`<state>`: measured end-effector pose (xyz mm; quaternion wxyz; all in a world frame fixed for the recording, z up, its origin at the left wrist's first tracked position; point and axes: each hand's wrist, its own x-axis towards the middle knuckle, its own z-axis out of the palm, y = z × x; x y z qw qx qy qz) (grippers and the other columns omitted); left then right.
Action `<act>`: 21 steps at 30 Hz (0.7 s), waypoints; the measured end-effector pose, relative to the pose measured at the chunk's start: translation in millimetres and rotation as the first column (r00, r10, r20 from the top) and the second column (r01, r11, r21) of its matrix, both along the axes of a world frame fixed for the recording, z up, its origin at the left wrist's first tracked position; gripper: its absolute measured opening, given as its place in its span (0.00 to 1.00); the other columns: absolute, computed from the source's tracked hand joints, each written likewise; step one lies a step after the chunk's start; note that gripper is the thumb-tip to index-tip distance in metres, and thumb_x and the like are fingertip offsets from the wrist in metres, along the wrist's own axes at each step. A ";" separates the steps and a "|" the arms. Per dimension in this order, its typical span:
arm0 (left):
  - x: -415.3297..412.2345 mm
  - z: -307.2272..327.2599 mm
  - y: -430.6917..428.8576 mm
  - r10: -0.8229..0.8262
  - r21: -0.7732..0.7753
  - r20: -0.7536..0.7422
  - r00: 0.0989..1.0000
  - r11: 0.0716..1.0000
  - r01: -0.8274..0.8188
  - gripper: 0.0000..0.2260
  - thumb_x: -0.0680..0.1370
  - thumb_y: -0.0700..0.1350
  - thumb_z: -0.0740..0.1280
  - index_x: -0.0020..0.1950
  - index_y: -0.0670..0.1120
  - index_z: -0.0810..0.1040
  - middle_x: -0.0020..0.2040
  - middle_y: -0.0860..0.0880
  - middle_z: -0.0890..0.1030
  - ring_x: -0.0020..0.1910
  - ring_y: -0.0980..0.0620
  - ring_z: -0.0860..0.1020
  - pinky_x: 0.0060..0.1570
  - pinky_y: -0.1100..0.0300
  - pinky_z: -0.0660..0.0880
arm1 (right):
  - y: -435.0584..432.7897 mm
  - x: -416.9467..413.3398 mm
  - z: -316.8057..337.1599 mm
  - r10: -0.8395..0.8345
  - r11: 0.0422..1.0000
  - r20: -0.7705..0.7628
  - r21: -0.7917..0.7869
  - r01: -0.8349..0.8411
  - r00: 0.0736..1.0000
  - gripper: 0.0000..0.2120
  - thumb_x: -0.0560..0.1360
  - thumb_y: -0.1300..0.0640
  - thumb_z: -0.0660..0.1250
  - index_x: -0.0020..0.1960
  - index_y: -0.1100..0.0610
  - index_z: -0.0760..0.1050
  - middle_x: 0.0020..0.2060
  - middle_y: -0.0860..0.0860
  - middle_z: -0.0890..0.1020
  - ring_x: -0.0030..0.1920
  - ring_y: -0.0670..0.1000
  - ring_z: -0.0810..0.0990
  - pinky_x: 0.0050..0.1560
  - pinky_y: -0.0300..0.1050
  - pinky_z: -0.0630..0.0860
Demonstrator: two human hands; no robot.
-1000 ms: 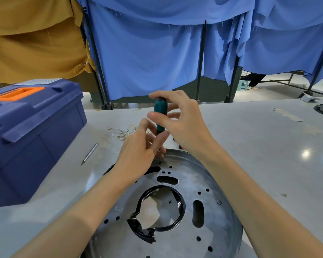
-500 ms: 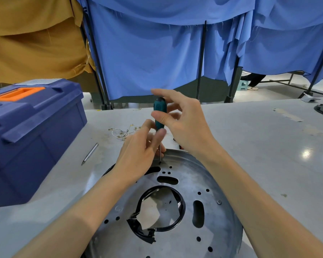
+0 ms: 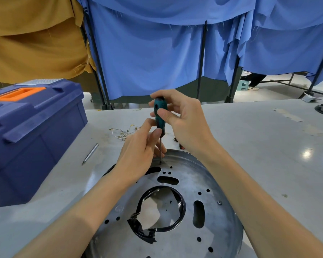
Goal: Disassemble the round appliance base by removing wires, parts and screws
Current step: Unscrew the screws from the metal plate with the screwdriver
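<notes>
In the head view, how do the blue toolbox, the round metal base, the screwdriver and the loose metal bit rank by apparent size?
1. blue toolbox and round metal base: alike, both cut by the frame, so unranked.
2. screwdriver.
3. metal bit, smallest.

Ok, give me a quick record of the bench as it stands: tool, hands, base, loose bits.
tool: screwdriver, teal handle, upright, tip on the far part of the base
right hand: grips the handle
left hand: pinches the lower handle, by the shaft
base: round metal base, flat on the table; black ring in its centre opening
screw: one visible, right side of the base
under the tip: cannot tell
around: blue toolbox left; loose wires, metal pin
</notes>
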<state>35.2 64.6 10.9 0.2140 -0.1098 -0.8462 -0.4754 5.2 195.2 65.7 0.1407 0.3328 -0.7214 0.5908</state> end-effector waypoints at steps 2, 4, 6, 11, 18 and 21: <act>1.1 1.0 0.9 0.018 0.008 0.004 1.000 1.000 -0.018 0.12 0.79 0.57 0.58 0.53 0.50 0.69 0.35 0.49 0.84 0.34 0.50 0.83 0.45 0.43 0.80 | -0.6 1.0 -0.6 -0.002 1.000 -0.004 0.008 0.002 1.000 0.12 0.75 0.61 0.69 0.57 0.51 0.78 0.50 0.48 0.80 0.50 0.44 0.79 0.54 0.40 0.78; 2.8 1.9 1.8 0.047 0.013 0.012 0.999 0.999 -0.047 0.17 0.73 0.63 0.59 0.50 0.52 0.68 0.35 0.50 0.84 0.35 0.50 0.83 0.46 0.43 0.80 | -0.8 1.1 -1.8 -0.036 0.998 -0.030 0.041 0.037 0.999 0.14 0.73 0.58 0.72 0.55 0.45 0.78 0.52 0.48 0.77 0.50 0.42 0.76 0.53 0.36 0.76; 2.6 0.9 1.4 0.043 0.027 0.020 0.999 0.999 -0.044 0.12 0.75 0.61 0.60 0.48 0.53 0.67 0.35 0.50 0.84 0.35 0.50 0.83 0.45 0.42 0.80 | -0.4 0.6 -1.7 -0.061 0.997 -0.048 0.046 0.063 0.997 0.18 0.73 0.61 0.72 0.57 0.44 0.77 0.52 0.50 0.76 0.49 0.43 0.75 0.50 0.32 0.75; -0.8 -0.3 0.2 0.009 -0.002 0.018 1.000 1.000 -0.009 0.05 0.83 0.46 0.56 0.52 0.49 0.71 0.35 0.48 0.84 0.34 0.49 0.83 0.44 0.42 0.80 | 1.5 0.5 1.4 -0.009 1.000 0.018 -0.012 0.009 1.000 0.19 0.73 0.71 0.67 0.60 0.55 0.77 0.50 0.51 0.82 0.51 0.49 0.81 0.53 0.39 0.79; 2.9 2.1 1.5 0.040 0.008 0.026 0.999 0.999 -0.040 0.17 0.74 0.63 0.61 0.48 0.50 0.70 0.34 0.49 0.84 0.34 0.50 0.83 0.45 0.42 0.79 | 0.8 1.9 0.1 -0.031 0.999 -0.005 0.014 0.031 1.000 0.17 0.71 0.61 0.74 0.58 0.50 0.79 0.49 0.50 0.80 0.47 0.47 0.78 0.50 0.39 0.78; 1.0 1.4 1.4 0.014 -0.013 0.014 1.000 1.000 -0.013 0.10 0.82 0.53 0.56 0.51 0.49 0.71 0.35 0.49 0.84 0.34 0.50 0.83 0.45 0.43 0.80 | 2.5 -0.6 1.7 -0.002 1.000 0.042 -0.028 0.003 0.999 0.19 0.73 0.69 0.69 0.61 0.55 0.77 0.49 0.52 0.83 0.50 0.50 0.81 0.51 0.40 0.80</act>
